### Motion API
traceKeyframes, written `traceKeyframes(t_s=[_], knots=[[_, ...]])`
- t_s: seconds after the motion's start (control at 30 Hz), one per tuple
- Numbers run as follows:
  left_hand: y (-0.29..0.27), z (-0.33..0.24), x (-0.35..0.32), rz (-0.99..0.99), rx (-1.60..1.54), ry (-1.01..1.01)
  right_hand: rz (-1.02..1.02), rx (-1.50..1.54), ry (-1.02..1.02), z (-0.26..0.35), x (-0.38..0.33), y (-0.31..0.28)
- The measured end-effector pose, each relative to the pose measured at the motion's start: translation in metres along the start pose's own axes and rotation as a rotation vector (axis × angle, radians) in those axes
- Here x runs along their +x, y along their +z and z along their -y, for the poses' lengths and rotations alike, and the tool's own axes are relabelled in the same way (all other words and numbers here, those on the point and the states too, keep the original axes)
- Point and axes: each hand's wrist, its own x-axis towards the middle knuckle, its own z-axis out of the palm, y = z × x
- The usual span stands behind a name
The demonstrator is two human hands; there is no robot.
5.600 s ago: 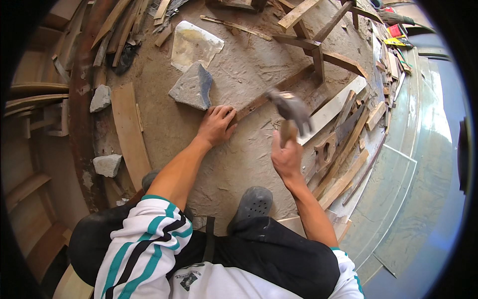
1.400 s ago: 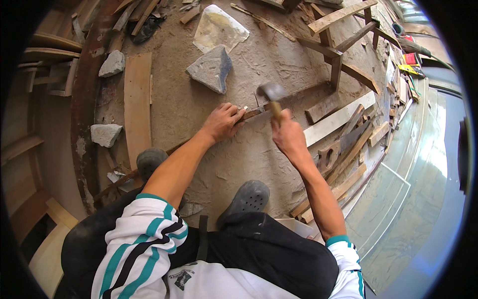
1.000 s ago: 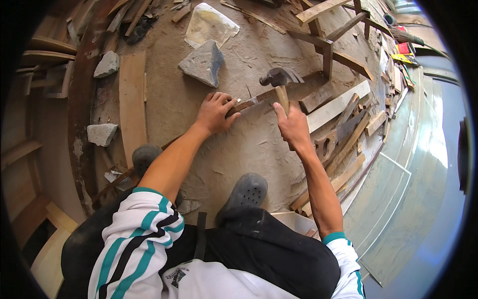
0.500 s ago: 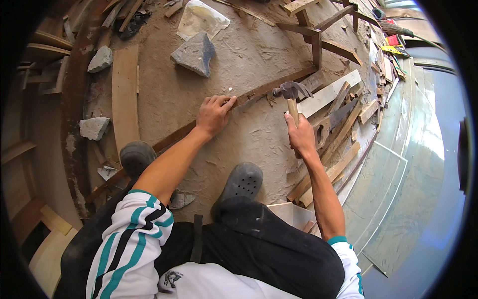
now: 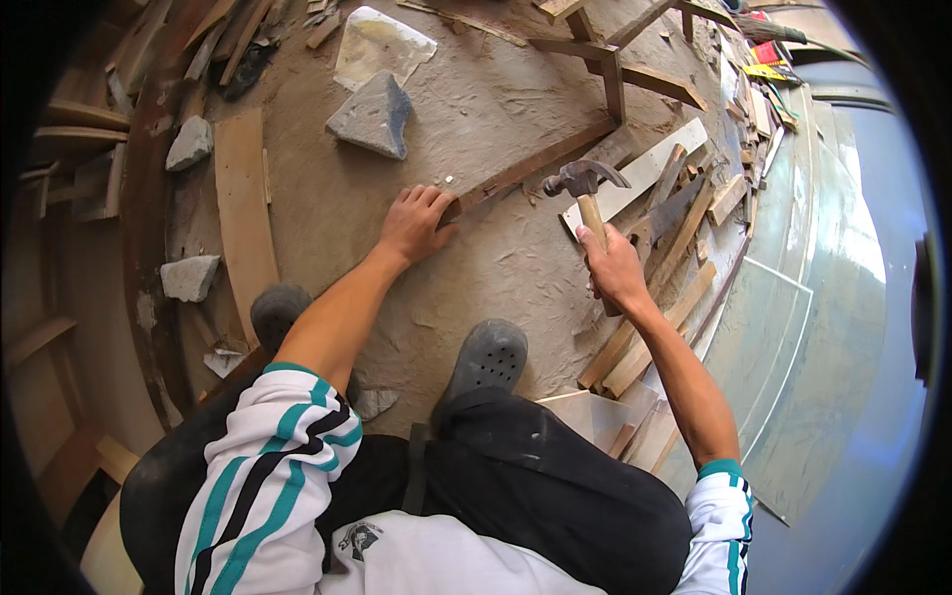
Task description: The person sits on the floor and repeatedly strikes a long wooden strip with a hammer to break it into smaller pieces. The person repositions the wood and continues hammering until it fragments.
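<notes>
My left hand (image 5: 415, 224) is closed over a long brown wooden strip (image 5: 535, 169), fingers on its far side and thumb on the near side. The strip runs slantwise across the ground, partly hidden by my hand and forearm. In my right hand (image 5: 615, 266) is a claw hammer (image 5: 589, 206), gripped by its wooden handle. Its dark metal head is raised near the strip, apart from it, with the claw pointing right. A small white bit (image 5: 449, 179) lies just beyond my left fingers.
A grey stone block (image 5: 372, 116) lies ahead by a whitish sheet (image 5: 385, 48). A wooden frame (image 5: 615, 69) stands at the far right. Scrap wood (image 5: 662, 297) and a handsaw (image 5: 641, 238) lie right, beside glass-like panels (image 5: 793, 327). A plank (image 5: 245, 213) and smaller stones (image 5: 190, 279) are left.
My left hand has shifted slightly on the strip, its thumb now apart from the fingers. My right forearm has swung outward, carrying the hammer a little right over the ground. The view has shifted slightly.
</notes>
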Motion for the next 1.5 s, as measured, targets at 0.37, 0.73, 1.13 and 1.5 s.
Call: traceKeyframes(t_s=[0.37, 0.73, 1.13, 1.5], knots=[[-0.009, 0.016, 0.009, 0.065, -0.045, 0.084, 0.044, 0.155, -0.013, -0.012, -0.002, 0.043], [-0.011, 0.021, 0.012, 0.096, -0.059, -0.062, -0.09, -0.15, -0.314, 0.03, 0.039, 0.064], [-0.007, 0.026, 0.009, 0.065, -0.113, 0.014, -0.139, -0.052, -0.43, 0.072, 0.056, 0.056], [-0.007, 0.028, 0.01, 0.072, -0.1, 0.057, -0.072, -0.195, -0.4, 0.106, 0.059, 0.046]])
